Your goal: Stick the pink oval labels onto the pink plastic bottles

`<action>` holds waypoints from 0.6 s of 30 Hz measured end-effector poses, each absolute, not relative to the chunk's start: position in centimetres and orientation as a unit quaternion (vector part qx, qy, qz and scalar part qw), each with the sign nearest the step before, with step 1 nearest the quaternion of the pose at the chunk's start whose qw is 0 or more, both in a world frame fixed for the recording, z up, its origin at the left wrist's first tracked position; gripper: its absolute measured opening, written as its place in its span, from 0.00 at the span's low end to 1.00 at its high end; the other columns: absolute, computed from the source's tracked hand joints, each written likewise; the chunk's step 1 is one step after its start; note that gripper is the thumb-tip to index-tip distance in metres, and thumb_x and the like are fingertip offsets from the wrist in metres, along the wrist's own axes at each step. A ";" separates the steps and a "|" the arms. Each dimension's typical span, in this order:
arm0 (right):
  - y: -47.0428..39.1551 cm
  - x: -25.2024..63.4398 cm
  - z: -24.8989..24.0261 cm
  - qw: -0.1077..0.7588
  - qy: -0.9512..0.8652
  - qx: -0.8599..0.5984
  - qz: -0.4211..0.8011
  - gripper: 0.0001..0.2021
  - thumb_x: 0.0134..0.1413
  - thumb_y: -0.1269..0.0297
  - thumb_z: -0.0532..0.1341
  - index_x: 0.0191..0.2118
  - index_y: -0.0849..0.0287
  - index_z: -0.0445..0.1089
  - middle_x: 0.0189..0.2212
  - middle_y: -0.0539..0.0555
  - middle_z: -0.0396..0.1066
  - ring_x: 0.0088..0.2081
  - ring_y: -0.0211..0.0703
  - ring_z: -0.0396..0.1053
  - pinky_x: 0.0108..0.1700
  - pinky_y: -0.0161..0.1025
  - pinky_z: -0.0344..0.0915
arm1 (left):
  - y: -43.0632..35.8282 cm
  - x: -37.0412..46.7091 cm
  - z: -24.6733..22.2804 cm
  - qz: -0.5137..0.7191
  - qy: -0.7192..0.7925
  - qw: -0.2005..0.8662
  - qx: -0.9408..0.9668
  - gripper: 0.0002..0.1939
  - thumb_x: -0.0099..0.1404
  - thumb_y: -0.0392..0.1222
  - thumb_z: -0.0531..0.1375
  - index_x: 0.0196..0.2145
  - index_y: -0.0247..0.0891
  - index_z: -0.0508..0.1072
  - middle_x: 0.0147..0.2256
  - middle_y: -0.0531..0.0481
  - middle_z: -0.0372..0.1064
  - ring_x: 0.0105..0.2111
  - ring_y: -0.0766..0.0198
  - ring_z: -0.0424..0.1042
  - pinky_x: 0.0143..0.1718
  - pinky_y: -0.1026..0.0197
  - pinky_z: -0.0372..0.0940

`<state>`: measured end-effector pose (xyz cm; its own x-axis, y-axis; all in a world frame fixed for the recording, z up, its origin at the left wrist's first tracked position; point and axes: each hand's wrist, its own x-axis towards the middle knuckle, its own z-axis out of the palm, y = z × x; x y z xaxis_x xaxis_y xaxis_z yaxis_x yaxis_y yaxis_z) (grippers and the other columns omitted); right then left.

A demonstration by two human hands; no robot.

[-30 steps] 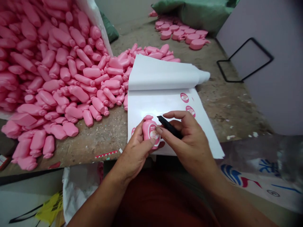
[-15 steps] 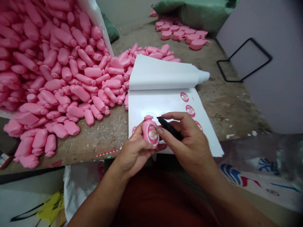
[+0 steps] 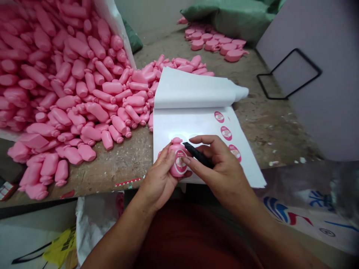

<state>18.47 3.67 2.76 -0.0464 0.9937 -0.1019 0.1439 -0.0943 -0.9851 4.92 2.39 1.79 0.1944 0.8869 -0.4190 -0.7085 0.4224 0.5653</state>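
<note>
My left hand (image 3: 161, 177) is closed around a small pink toy bottle (image 3: 174, 168), held upright with its front toward me. An oval pink-and-white sticker (image 3: 181, 161) with lettering sits on the bottle's front. Between the fingers of my right hand (image 3: 221, 164) is a black pen-like tool (image 3: 199, 155), its tip slanting up to the left beside the bottle's neck. My right thumb touches the sticker. Under both hands lies a stack of white sticker sheets (image 3: 193, 117), the upper ones folded back; several oval stickers show along its right side.
Pink bottles (image 3: 92, 112) spill from a white sack (image 3: 123, 33) across the left of the worn table (image 3: 272, 138). Flat pink pieces (image 3: 211, 44) lie at the back by a green bag (image 3: 230, 18). A black wire frame (image 3: 288, 74) stands out on the right.
My left thumb has shifted up along the bottle's side, uncovering more of its lower front. The black tool's tip has moved slightly left, nearer the bottle's neck. The view has tilted slightly.
</note>
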 end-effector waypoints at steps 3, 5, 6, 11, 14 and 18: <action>3.9 18.6 2.3 0.434 -0.477 -0.513 0.566 0.20 0.50 0.57 0.70 0.47 0.50 0.66 0.28 0.46 0.74 0.31 0.41 0.71 0.34 0.39 0.67 | 2.4 4.9 1.8 0.523 0.365 0.759 0.134 0.12 0.70 0.41 0.59 0.50 0.41 0.74 0.41 0.49 0.72 0.35 0.69 0.71 0.33 0.67 0.68; 4.1 18.7 2.1 0.445 -0.434 -0.476 0.622 0.20 0.50 0.57 0.71 0.47 0.50 0.65 0.27 0.44 0.73 0.29 0.39 0.71 0.33 0.36 0.67 | 2.5 4.9 1.9 0.519 0.362 0.763 0.134 0.12 0.69 0.41 0.60 0.49 0.39 0.75 0.39 0.49 0.73 0.33 0.69 0.71 0.31 0.68 0.68; 4.2 18.7 2.1 0.451 -0.412 -0.460 0.645 0.21 0.50 0.57 0.72 0.46 0.49 0.65 0.26 0.43 0.73 0.28 0.38 0.71 0.32 0.35 0.67 | 2.5 4.8 1.9 0.517 0.360 0.765 0.132 0.12 0.69 0.41 0.61 0.49 0.39 0.75 0.39 0.49 0.73 0.33 0.69 0.71 0.30 0.68 0.68; 4.5 18.5 2.1 0.466 -0.343 -0.432 0.692 0.24 0.44 0.60 0.75 0.45 0.49 0.65 0.31 0.44 0.76 0.28 0.36 0.72 0.32 0.33 0.68 | 2.7 4.7 2.1 0.517 0.348 0.771 0.129 0.13 0.68 0.41 0.63 0.50 0.39 0.75 0.38 0.48 0.73 0.33 0.69 0.72 0.30 0.68 0.68; 4.5 18.4 2.2 0.462 -0.357 -0.448 0.677 0.24 0.43 0.58 0.75 0.44 0.50 0.65 0.32 0.45 0.77 0.29 0.38 0.73 0.32 0.35 0.68 | 2.8 4.8 2.1 0.517 0.344 0.773 0.131 0.14 0.67 0.42 0.64 0.49 0.39 0.75 0.38 0.48 0.73 0.33 0.69 0.71 0.31 0.68 0.66; 4.0 18.6 2.4 0.452 -0.523 -0.533 0.488 0.20 0.51 0.56 0.69 0.50 0.50 0.68 0.29 0.47 0.76 0.30 0.43 0.73 0.35 0.40 0.68 | 2.6 5.1 1.9 0.541 0.355 0.753 0.117 0.12 0.68 0.43 0.62 0.50 0.42 0.75 0.41 0.49 0.73 0.36 0.69 0.72 0.35 0.67 0.66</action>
<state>18.61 4.02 2.35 -0.0244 0.9986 -0.0473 0.1164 -0.0442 -0.9922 5.15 2.60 1.86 0.1621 0.8986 -0.4077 -0.7325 0.3864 0.5605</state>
